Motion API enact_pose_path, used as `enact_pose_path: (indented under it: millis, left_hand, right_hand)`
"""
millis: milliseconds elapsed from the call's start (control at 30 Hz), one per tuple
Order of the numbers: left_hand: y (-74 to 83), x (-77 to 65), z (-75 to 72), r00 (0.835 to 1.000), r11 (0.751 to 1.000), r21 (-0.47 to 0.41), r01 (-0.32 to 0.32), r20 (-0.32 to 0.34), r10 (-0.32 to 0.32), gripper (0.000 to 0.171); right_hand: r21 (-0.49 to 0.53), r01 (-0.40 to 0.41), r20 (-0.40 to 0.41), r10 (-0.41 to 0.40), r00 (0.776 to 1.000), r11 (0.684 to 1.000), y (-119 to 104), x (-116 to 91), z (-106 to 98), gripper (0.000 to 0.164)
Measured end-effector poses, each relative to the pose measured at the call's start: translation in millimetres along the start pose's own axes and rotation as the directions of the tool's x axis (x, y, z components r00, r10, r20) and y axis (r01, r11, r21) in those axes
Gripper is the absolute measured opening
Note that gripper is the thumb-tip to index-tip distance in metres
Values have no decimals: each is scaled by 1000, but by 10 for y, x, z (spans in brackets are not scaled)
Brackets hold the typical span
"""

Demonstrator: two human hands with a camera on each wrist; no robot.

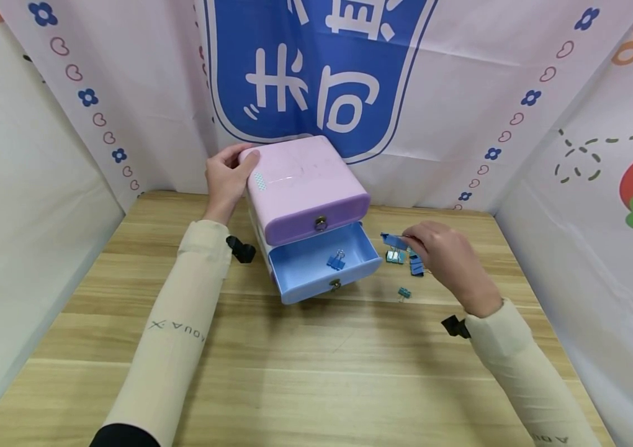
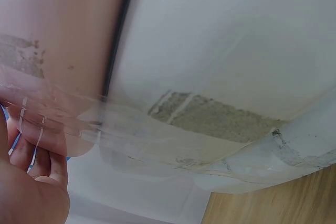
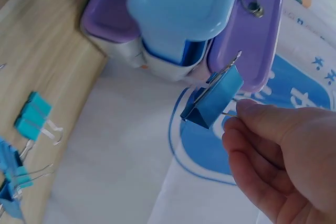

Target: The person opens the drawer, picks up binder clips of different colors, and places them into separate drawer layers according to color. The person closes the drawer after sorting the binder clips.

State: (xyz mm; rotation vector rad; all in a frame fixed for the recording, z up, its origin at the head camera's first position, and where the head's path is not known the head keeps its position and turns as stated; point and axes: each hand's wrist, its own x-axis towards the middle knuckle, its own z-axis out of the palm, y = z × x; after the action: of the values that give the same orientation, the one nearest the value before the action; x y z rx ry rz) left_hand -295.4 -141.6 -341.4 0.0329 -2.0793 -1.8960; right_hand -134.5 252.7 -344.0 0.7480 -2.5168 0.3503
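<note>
My left hand (image 1: 224, 185) grips the back left corner of a small drawer box (image 1: 308, 171), thumb on its pink top and fingers round behind. In the left wrist view, the fingers (image 2: 39, 165) curl against the box's side. The box's light blue drawer (image 1: 308, 288) is pulled out, with one blue binder clip (image 1: 336, 262) inside. Right of the drawer, my right hand (image 1: 450, 261) pinches a large blue binder clip (image 3: 220, 95) by its wire handle, raised off the table. Beneath it lie a teal binder clip (image 1: 395, 257) and blue clips (image 1: 417, 267).
A small teal binder clip (image 1: 404, 292) lies on the wooden table (image 1: 316, 385), nearer the front. Above the blue drawer, the purple drawer (image 1: 294, 227) is closed. White printed cloth (image 1: 154, 81) hangs behind the box and along both sides.
</note>
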Motion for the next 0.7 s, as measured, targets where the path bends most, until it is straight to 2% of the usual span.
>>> enact_pose_path:
  millis: [400, 700]
  left_hand:
    - [-11, -9, -6, 1000, 1000, -2, 1, 0, -1, 42]
    - [2, -8, -17, 1000, 1000, 5, 14, 3, -14, 43]
  right_hand:
    - [40, 75, 24, -76, 997, 996, -308, 247, 57, 11]
    - [-2, 159, 24, -159, 987, 987, -558, 464, 143, 14]
